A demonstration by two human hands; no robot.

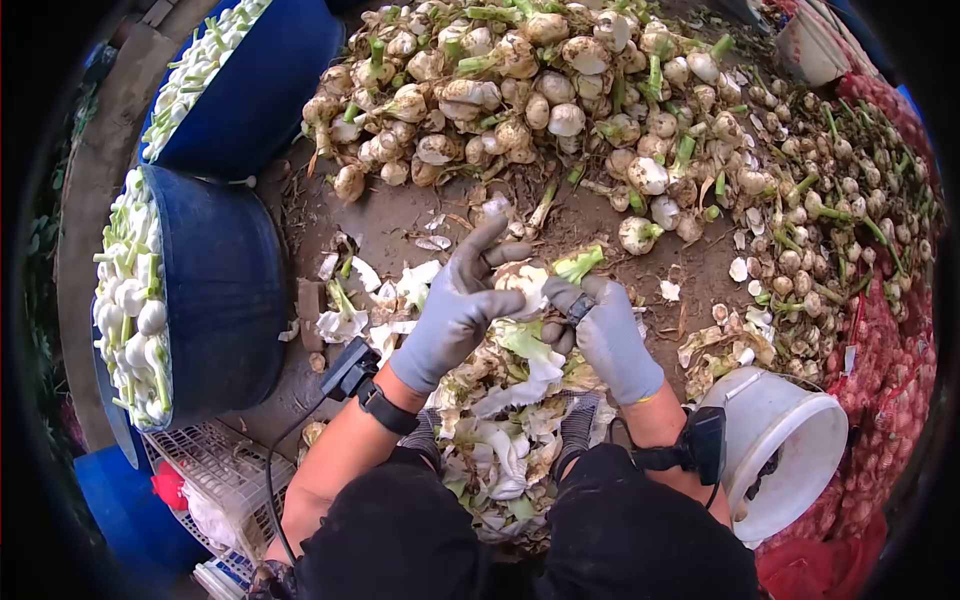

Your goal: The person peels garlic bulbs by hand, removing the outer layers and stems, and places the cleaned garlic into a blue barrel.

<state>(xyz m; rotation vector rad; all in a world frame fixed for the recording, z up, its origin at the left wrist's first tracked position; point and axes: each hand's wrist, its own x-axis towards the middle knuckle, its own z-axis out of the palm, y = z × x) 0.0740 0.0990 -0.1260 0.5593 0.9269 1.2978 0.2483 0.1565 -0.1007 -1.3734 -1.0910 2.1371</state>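
A garlic bulb [522,284], partly peeled to white and with a short green stalk [578,264], is between my two gloved hands. My left hand [462,300] has the bulb's left side between thumb and a finger, while the index finger sticks out above. Curled round the stalk end are the fingers of my right hand [604,328], with a dark band [580,308] around one finger. Below them, pale husks and leaves [500,445] lie heaped between my legs.
Unpeeled garlic [530,95] is piled ahead, with smaller bulbs [800,260] to the right beside red mesh sacks [880,390]. A blue tub [225,300] of cleaned garlic stands left, another [250,90] behind it. A white bucket [785,450] lies tilted near my right arm, a plastic crate [215,465] at left.
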